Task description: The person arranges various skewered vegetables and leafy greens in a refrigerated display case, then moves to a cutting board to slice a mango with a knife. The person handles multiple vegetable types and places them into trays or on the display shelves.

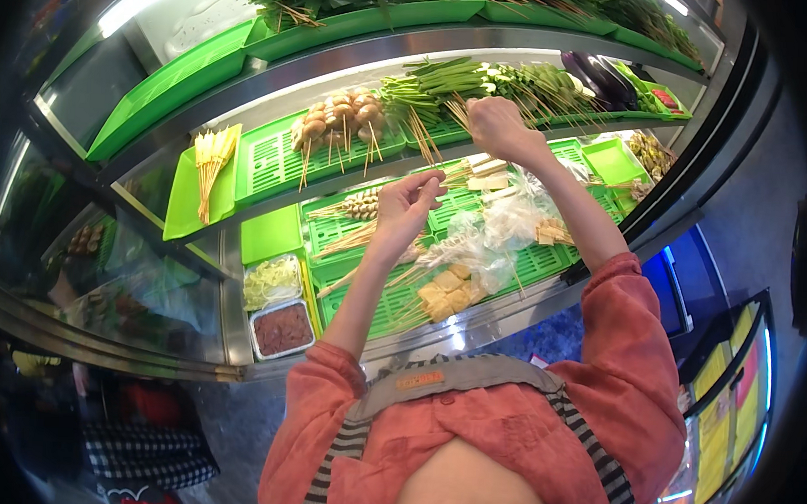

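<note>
My right hand (500,128) is at the middle shelf, its fingers curled at the wooden sticks of the green vegetable skewers (450,80); whether it grips them is hidden. Lower and to the left, my left hand (409,201) hovers over the bottom trays, fingers bent, with no item visible in it. Mushroom skewers (342,119) lie in a green slotted tray (268,159) left of the vegetables. Beneath the hands are skewers of tofu pieces (446,294), white block-shaped food (487,174) and clear plastic bags (515,220).
Metal shelf edges (297,190) cross the display cabinet. Yellow skewers (211,167) lie in a green tray at left, above containers of sliced greens (272,283) and dark red food (283,329). Eggplants (601,81) sit at right. Part of another person in checked cloth (150,454) shows lower left.
</note>
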